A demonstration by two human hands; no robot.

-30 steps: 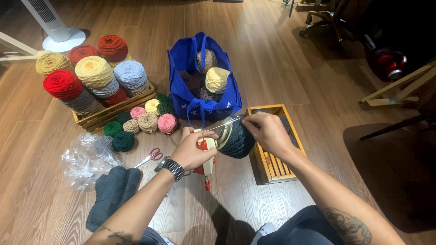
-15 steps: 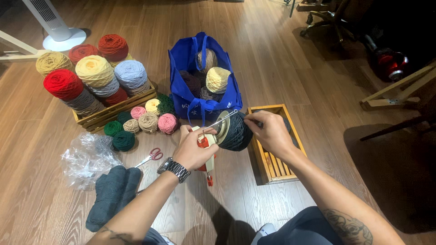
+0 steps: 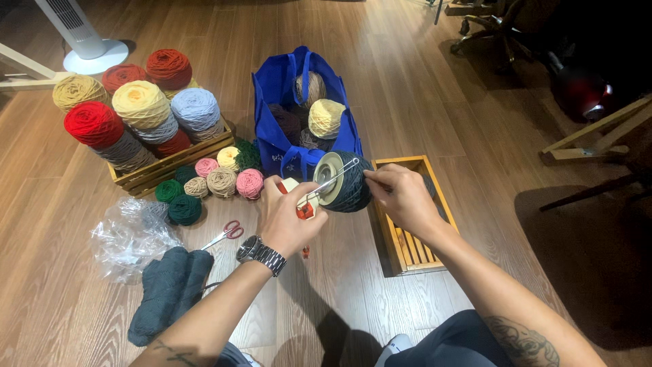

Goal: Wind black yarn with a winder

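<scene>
Gripping a yarn winder [image 3: 305,200] in the left hand [image 3: 288,219], a person pinches the dark yarn ball [image 3: 350,183] on it with the right hand [image 3: 402,197] — mid-frame, between a blue bag [image 3: 278,115] and a wooden tray [image 3: 407,238]; scissors [image 3: 224,234] lie lower left.

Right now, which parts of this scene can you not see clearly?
Head view only:
- The winder: its body is covered by the left hand.
- Far side of the dark yarn cake: behind the right hand.
- Bottom of the blue bag: hidden by yarn balls.
- Wooden tray: partly under the right wrist.
</scene>
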